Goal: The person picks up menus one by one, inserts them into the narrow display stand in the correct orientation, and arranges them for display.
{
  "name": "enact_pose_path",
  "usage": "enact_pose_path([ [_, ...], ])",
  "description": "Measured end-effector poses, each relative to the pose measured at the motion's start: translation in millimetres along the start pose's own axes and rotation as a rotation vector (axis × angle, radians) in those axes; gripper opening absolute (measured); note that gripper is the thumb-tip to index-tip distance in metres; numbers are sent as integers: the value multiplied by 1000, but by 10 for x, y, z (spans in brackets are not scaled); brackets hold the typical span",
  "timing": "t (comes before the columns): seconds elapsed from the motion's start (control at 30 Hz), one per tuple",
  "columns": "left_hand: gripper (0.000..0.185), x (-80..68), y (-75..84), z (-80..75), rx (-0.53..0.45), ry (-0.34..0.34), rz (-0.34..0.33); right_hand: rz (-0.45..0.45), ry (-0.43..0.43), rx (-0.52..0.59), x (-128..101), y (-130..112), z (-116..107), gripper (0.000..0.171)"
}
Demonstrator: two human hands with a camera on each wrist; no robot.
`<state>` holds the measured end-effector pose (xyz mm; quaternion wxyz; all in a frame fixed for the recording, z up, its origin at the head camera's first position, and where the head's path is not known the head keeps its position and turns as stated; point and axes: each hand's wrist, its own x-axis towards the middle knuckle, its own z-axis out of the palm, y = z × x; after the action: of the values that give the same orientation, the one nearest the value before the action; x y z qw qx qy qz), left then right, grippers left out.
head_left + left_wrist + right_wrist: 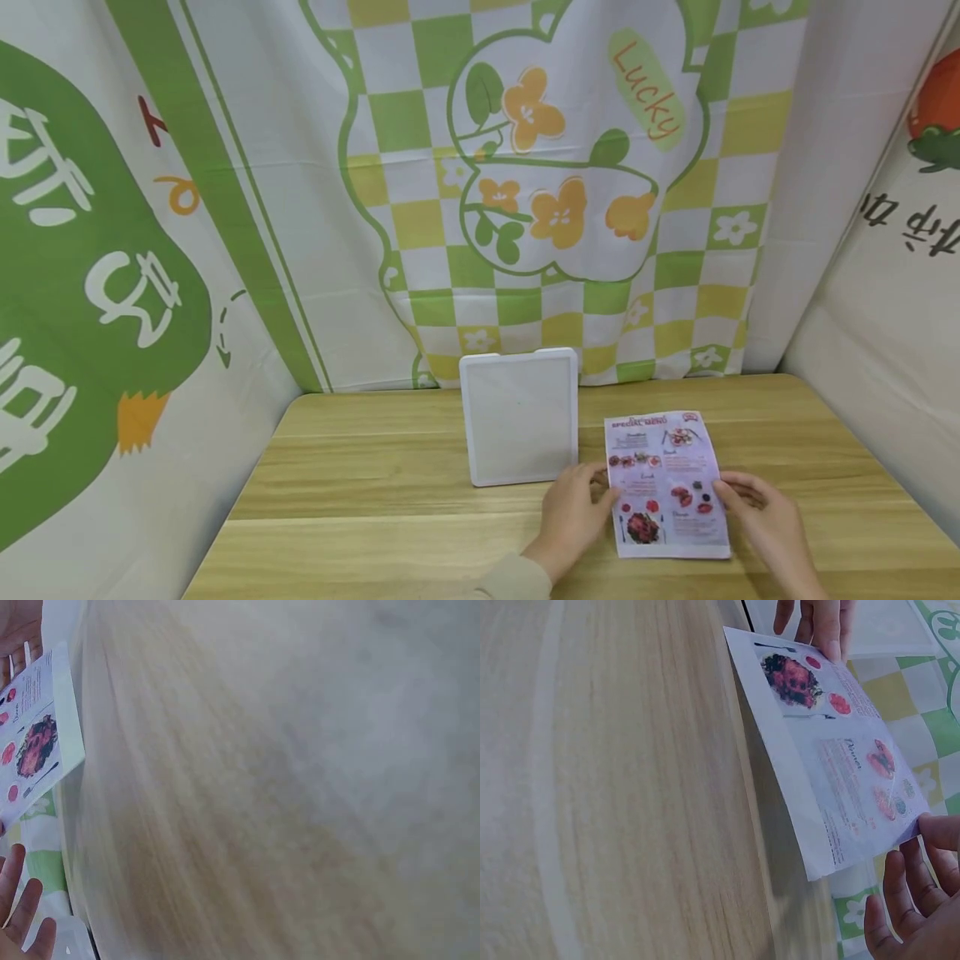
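A pink menu leaflet (666, 483) with food pictures is held just above the wooden table (390, 500), right of centre. My left hand (600, 492) grips its left edge, fingers curled over the paper. My right hand (731, 492) pinches its right edge. In the right wrist view the leaflet (832, 750) is tilted up off the table with a shadow under it; my right hand (922, 885) holds the near corner and my left hand's fingers (821, 626) lie on the far end. The left wrist view shows the leaflet (37, 727) at the left and my left hand's fingers (22, 915) below it.
A white square panel (520, 417) stands upright on the table just left of and behind the leaflet, close to my left hand. Printed cloth walls (540, 192) enclose the table at the back and on both sides.
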<state>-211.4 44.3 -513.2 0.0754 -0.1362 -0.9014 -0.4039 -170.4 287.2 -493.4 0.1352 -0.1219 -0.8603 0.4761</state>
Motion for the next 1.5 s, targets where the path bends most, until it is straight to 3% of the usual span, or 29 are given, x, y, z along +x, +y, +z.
enact_pose_path([
  [0.57, 37, -134, 48, -253, -90, 41, -4, -103, 17, 12, -186, -140, -3, 27],
  [1.07, 25, -224, 23, -469, -112, 79, 37, -131, -7, -44, -287, -338, 1, 24],
  [1.5, 20, -313, -10, -645, -103, 99, 16, -172, -16, -50, -358, -468, 71, 19],
])
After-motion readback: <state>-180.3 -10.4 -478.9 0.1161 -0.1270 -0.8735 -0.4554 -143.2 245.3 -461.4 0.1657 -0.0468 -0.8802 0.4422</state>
